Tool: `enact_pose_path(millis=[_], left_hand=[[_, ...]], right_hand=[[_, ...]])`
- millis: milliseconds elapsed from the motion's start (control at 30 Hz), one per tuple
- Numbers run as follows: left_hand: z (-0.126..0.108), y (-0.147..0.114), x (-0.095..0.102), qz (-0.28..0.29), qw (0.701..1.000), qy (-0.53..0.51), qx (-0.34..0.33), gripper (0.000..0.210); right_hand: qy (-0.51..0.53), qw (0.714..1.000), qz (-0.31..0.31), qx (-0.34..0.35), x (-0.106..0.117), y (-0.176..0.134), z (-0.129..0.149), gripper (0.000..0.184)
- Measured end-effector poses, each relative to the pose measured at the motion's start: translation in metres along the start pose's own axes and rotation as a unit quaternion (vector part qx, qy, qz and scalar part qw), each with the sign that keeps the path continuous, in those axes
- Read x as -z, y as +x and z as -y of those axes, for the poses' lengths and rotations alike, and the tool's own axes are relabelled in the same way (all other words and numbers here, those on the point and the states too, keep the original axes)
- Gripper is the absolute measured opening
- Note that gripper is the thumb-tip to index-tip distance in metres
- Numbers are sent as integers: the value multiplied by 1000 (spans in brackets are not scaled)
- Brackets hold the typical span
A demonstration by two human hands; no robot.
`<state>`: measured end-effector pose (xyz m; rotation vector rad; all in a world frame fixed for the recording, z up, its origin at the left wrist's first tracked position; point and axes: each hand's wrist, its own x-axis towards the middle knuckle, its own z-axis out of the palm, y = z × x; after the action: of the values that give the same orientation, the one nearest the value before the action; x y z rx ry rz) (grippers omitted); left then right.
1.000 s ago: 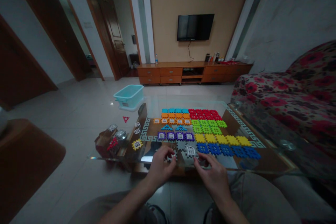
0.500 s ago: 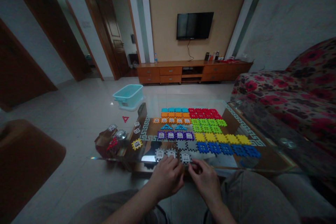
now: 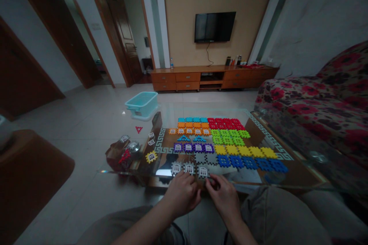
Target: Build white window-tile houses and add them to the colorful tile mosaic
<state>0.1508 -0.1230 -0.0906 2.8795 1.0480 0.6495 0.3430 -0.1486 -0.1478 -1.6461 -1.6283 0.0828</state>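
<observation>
The light is dim, so I cannot make out what lies under my fingertips, and my forearms run off the bottom edge. My left hand (image 3: 184, 191) is curled half closed, its fingers touching the near edge of the middle grey window tile (image 3: 189, 168). My right hand (image 3: 222, 195) is pinched at the grey window tile (image 3: 203, 171) at its 11 o'clock; whether it truly grips, I cannot tell. Both tiles lie on the glass tabletop (image 3: 253, 176), at 6 o'clock from the purple window tiles (image 3: 193, 147).
</observation>
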Motion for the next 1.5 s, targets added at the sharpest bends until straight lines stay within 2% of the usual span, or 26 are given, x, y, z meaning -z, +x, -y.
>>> enact_pose_path(millis=[200, 767, 1000, 1500], left_hand=[[0, 0, 0, 6, 1000, 2, -1, 5], [3, 0, 0, 13, 1000, 7, 8, 8], [6, 3, 8, -5, 999, 21, 47, 14], [5, 2, 5, -17, 999, 31, 35, 14]], right_hand=[[-7, 1000, -8, 20, -3, -1, -3, 23], [15, 999, -43, 18, -7, -1, -2, 27], [20, 999, -31, 6, -8, -2, -3, 24], [21, 1000, -16, -14, -11, -1, -6, 24]])
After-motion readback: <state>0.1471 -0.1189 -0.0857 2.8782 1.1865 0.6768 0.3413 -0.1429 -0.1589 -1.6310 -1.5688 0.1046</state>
